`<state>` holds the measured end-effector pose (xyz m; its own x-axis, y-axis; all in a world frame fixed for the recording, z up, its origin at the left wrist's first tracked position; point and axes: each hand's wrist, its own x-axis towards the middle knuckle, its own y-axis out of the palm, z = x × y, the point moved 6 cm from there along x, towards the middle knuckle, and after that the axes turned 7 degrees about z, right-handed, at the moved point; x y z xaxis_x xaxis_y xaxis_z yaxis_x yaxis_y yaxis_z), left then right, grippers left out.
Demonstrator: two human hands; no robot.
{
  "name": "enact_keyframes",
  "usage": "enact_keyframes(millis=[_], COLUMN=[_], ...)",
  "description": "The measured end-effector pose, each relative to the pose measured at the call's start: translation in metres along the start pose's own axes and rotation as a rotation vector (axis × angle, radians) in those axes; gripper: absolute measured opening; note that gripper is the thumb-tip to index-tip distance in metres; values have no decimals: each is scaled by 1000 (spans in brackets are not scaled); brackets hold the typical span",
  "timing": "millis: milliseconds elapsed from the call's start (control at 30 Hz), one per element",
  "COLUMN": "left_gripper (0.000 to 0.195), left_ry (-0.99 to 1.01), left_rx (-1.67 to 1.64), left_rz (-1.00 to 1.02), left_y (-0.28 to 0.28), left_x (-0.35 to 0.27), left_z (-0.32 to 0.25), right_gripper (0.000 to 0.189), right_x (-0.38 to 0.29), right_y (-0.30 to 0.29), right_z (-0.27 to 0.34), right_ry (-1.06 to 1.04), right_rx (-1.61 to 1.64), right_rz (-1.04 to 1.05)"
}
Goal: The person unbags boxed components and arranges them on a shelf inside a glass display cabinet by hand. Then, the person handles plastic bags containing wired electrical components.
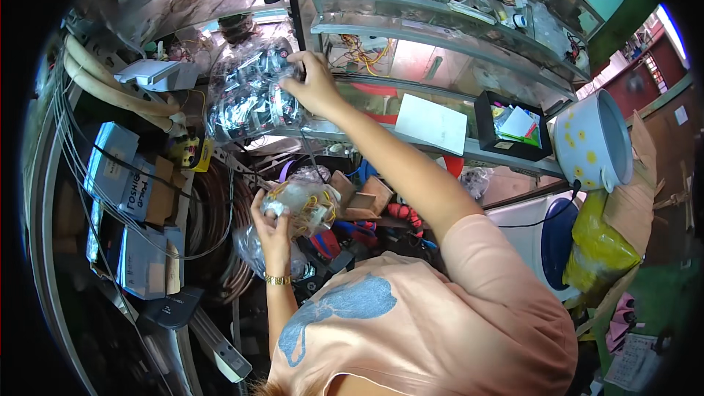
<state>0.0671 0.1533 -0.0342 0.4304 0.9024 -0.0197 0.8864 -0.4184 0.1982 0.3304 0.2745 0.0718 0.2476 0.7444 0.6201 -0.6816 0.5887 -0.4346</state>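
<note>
My right hand [314, 83] reaches forward and pinches the right edge of a large clear plastic bag [253, 91]. Many small black parts, some with red marks, show through its film; I cannot tell exactly what they are. Lower and closer to my body, my left hand [273, 228], a gold-coloured watch [278, 279] on its wrist, holds a smaller clear plastic bag [308, 206]. Yellow-wired parts are packed in that one. Another crumpled clear bag [250, 247] hangs beside and below my left hand, partly hidden by the wrist.
A glass display case [440, 25] spans the front. On its ledge are a white board [432, 122], a black box [511, 146] of small items and an enamel pot [591, 143]. Cardboard boxes [113, 170], loose cables [132, 225] and coiled copper tubing [212, 231] crowd the left.
</note>
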Motion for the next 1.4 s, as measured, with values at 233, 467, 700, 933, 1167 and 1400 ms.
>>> enact_keyframes(millis=[233, 467, 700, 933, 1167, 1400], left_gripper=[59, 58, 53, 61, 64, 53], left_ry=[-199, -215, -150, -44, 76, -76], left_rx=[-3, 126, 110, 84, 116, -124], left_rz=[-61, 80, 152, 146, 211, 244], left_y=[-25, -12, 31, 52, 72, 75], left_x=[-25, -23, -18, -6, -1, -17], left_z=[67, 91, 58, 14, -9, -14], right_gripper=[118, 83, 55, 47, 41, 25], right_x=[-135, -190, -153, -128, -77, -83], right_y=[-197, -232, -352, -312, -196, -254], right_z=[-23, 1, 58, 34, -48, -57], right_ry=[469, 207, 13, -34, -476, -256], right_rx=[-855, -801, -942, -833, -1142, -1359], right_rz=[647, 542, 138, 270, 615, 885])
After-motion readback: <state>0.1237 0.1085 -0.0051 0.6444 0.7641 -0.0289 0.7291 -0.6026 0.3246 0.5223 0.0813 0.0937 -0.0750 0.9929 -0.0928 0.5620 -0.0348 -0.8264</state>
